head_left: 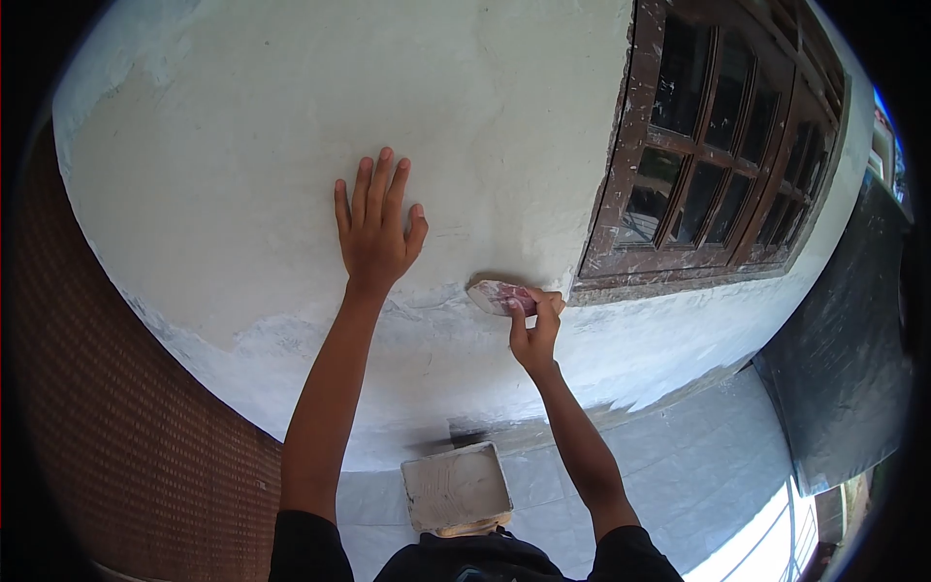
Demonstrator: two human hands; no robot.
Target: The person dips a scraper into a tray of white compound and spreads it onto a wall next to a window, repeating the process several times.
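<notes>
My left hand (pixel 378 228) lies flat against the pale wall (pixel 242 165), its fingers pointing up. To the right and lower, my right hand (pixel 536 325) grips a reddish scraper (pixel 499 297) smeared with white. The scraper is against the wall, near the uneven border between the smoother upper coat and the whiter, patchy lower part. Below both hands, a rectangular tray (pixel 407 491) holds a greyish-beige paste.
A brown wooden window (pixel 635 264) with several glass panes is set in the wall at the upper right. A woven brown surface (pixel 145 417) runs along the left. Grey sheeting (pixel 669 475) covers the ground. A dark panel (pixel 834 359) stands at the right.
</notes>
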